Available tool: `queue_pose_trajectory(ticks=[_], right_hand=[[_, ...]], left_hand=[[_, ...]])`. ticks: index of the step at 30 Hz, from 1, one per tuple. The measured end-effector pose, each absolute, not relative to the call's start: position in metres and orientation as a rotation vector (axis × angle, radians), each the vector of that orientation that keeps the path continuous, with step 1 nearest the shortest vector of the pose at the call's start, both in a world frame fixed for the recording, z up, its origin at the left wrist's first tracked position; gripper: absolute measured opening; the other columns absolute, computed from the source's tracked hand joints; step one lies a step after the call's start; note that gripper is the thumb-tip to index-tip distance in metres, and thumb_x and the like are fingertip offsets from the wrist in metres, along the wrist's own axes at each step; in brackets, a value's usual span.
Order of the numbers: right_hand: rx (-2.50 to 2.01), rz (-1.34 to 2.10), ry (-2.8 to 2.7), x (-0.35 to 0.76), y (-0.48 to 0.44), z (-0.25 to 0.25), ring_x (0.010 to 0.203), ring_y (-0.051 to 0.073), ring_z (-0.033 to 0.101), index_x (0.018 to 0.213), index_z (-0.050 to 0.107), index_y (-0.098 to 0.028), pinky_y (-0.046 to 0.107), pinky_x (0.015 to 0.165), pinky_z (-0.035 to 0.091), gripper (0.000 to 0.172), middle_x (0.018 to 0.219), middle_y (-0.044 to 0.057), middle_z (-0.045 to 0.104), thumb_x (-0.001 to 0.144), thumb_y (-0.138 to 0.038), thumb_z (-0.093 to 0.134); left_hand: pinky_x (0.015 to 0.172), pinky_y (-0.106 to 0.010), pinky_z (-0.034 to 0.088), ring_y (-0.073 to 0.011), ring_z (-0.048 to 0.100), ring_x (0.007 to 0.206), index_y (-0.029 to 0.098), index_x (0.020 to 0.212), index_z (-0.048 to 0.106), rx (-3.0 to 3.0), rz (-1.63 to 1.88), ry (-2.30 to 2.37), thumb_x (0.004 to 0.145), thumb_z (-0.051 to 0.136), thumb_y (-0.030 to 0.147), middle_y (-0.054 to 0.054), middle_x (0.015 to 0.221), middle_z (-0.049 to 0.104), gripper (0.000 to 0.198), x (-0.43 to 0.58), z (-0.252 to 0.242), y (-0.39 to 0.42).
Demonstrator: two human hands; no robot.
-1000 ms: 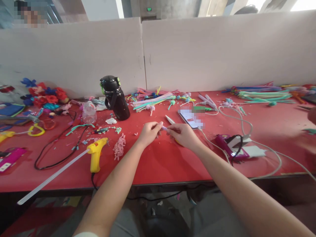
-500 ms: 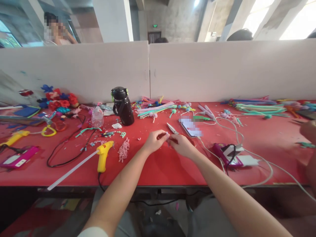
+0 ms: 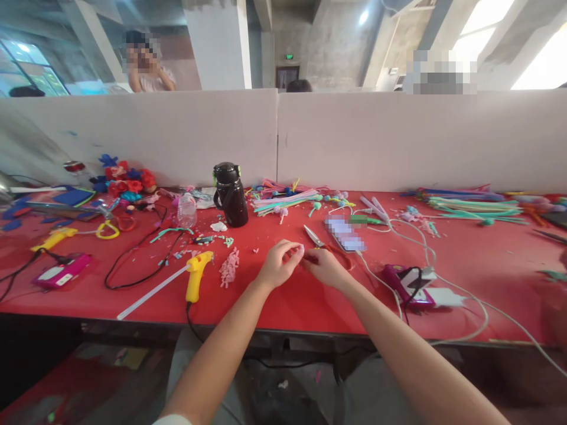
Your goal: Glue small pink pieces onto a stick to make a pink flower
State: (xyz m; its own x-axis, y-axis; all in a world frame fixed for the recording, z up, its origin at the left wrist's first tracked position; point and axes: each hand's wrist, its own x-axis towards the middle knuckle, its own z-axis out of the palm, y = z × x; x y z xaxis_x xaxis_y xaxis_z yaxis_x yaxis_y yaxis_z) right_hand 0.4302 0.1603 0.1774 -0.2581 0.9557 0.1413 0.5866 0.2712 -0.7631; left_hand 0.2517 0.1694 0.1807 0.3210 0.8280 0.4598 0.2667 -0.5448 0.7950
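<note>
Evidently, left hand (image 3: 280, 264) pinches small pale piece (image 3: 302, 249); right hand (image 3: 326, 268) just beside, curled, hold unclear.

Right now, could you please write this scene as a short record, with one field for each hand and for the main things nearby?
left hand: pinching a small pale piece
right hand: beside that piece; its grip is unclear
scissors: lying beyond right hand
pink bits: piled left of left hand
glue gun: yellow, just left of pink bits
bottle: black, upright
table: red
</note>
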Motion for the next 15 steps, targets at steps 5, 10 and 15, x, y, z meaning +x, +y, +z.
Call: queue_pose_trajectory(ticks=[5, 10, 15], right_hand=[[-1.446, 0.789, -2.039, 0.423, 0.156, 0.176, 0.056, 0.014, 0.051, 0.067, 0.065, -0.018, 0.027, 0.057, 0.034, 0.031, 0.057, 0.000, 0.057, 0.090, -0.035, 0.053], [-1.518, 0.750, -2.070, 0.410, 0.150, 0.176, 0.055, 0.014, 0.048, 0.066, 0.065, -0.018, 0.028, 0.057, 0.031, 0.033, 0.056, -0.001, 0.055, 0.093, -0.034, 0.056], [-1.597, 0.679, -2.038, 0.393, 0.143, 0.171, 0.058, 0.016, 0.051, 0.073, 0.069, -0.018, 0.028, 0.058, 0.031, 0.031, 0.065, 0.003, 0.063, 0.098, -0.033, 0.055]], left_hand=[[0.088, -0.029, 0.054, -0.0168, 0.067, 0.096, 0.021, 0.110, 0.070, 2.206, 1.485, 0.995, 0.098, 0.058, 0.016, -0.006, 0.104, 0.071, 0.017, 0.187, 0.180, 0.076], [0.069, -0.026, 0.049, -0.0155, 0.063, 0.080, 0.019, 0.096, 0.068, 2.110, 1.636, 1.591, 0.098, 0.057, 0.019, -0.004, 0.090, 0.067, 0.011, 0.090, 0.168, 0.028], [0.074, -0.032, 0.051, -0.0174, 0.058, 0.074, 0.017, 0.119, 0.064, 2.002, 1.282, 2.078, 0.093, 0.062, 0.046, -0.008, 0.102, 0.065, 0.039, 0.045, 0.170, 0.051]])
